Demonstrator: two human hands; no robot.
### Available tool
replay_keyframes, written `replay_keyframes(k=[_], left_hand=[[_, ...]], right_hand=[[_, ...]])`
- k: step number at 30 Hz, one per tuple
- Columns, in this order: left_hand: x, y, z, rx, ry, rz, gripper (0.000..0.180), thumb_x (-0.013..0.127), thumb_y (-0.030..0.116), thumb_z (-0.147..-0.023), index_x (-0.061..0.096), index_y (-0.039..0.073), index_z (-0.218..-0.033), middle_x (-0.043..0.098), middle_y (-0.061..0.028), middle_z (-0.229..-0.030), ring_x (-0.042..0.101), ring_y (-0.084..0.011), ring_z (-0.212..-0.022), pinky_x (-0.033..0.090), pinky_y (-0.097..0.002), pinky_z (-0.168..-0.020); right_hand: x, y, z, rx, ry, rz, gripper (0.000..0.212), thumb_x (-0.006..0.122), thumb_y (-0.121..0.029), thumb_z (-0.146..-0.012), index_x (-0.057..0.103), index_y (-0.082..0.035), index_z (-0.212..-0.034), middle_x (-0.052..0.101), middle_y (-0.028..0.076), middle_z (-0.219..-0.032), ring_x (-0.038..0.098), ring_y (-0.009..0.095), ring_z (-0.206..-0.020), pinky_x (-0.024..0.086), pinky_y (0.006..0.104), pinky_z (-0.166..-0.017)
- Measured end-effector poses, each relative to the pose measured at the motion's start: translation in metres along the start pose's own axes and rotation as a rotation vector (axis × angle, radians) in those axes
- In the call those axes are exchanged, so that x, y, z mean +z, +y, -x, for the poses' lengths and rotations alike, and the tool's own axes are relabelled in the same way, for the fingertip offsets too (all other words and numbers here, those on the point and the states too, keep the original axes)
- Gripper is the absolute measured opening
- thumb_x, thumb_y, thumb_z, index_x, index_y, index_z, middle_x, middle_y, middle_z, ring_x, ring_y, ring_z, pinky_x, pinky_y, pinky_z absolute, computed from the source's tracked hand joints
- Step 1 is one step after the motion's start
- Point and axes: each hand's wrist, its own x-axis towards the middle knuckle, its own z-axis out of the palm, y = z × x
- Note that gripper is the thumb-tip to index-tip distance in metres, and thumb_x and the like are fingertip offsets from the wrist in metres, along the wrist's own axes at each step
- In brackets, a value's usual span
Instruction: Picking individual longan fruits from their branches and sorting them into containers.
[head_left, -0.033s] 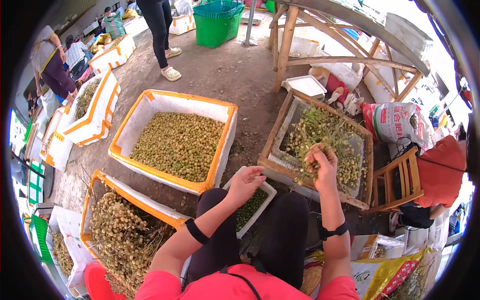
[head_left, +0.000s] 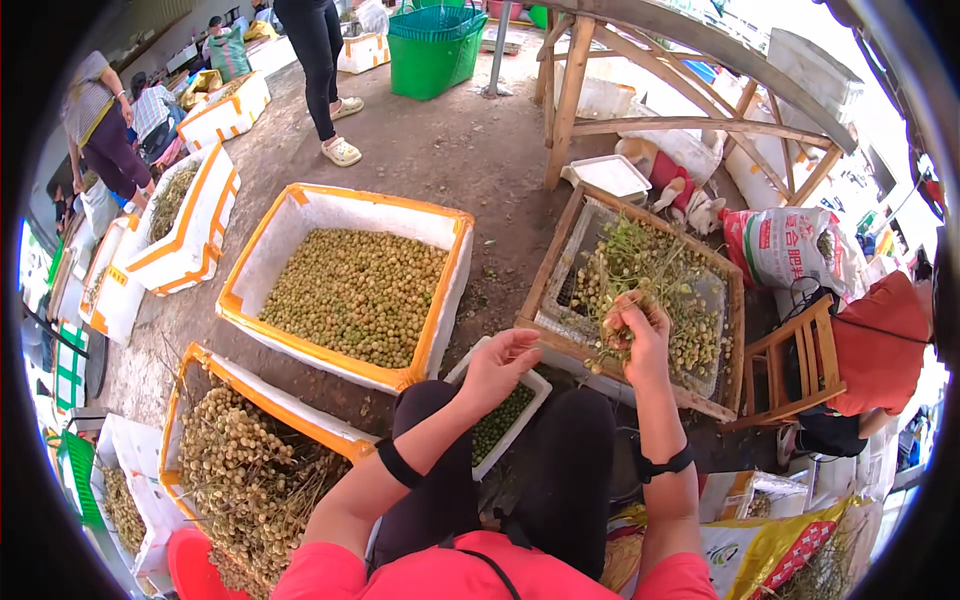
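Observation:
My right hand (head_left: 640,338) is closed round a small bunch of stems with round fruits (head_left: 616,340). It is over the near side of a wood-framed mesh tray (head_left: 558,345). A heap of green stems with small round yellowish-green fruits (head_left: 640,270) lies on the mesh. My left hand (head_left: 500,370) hovers to the left with its fingers loosely stretched, holding nothing that I can see. Beneath it, between my knees, stands a white foam box (head_left: 535,395) of small dark green fruits (head_left: 495,425), partly hidden by my hand and legs.
A large white foam box with orange tape (head_left: 455,300) holds loose round fruits. Nearer left, another taped box (head_left: 300,405) is heaped with dry fruit clusters (head_left: 240,460). A wooden chair (head_left: 790,360) and seated person are at right; a dog (head_left: 675,185) lies behind the tray.
My left hand has shifted slightly right, its fingers a little more bent. My right hand stays over the tray with the bunch, its fingers slightly turned.

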Motion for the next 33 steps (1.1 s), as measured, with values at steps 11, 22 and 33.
replay_keyframes(k=[11,22,33], left_hand=[[0.033,0.021,-0.026,0.079,-0.149,0.284,0.017,0.056,0.009,-0.081,0.054,-0.001,-0.096,0.058,-0.0033,-0.086,0.056,-0.0085,-0.076,0.046,-0.0219,-0.070],[-0.021,-0.004,0.001,-0.220,-0.157,0.527,0.022,0.047,0.013,-0.087,0.053,0.001,-0.104,0.057,-0.0034,-0.088,0.055,-0.0077,-0.078,0.046,-0.0194,-0.070],[-0.149,-0.003,0.005,0.025,0.422,0.563,0.026,0.039,-0.007,-0.081,0.050,-0.006,-0.104,0.056,-0.0111,-0.096,0.055,-0.0158,-0.086,0.047,-0.0235,-0.077]], right_hand=[[0.010,0.015,0.002,-0.142,-0.095,0.258,0.014,0.054,-0.019,-0.083,0.054,-0.005,-0.084,0.051,-0.001,-0.064,0.046,0.006,-0.056,0.033,0.0209,-0.044],[0.006,0.006,-0.006,0.099,0.017,-0.100,0.011,0.054,-0.016,-0.081,0.054,-0.006,-0.081,0.052,0.002,-0.064,0.048,0.010,-0.055,0.037,0.0236,-0.039],[0.020,0.010,-0.006,0.148,0.030,-0.146,0.009,0.053,-0.015,-0.082,0.052,-0.006,-0.080,0.048,0.002,-0.064,0.046,0.010,-0.057,0.032,0.0217,-0.039]])
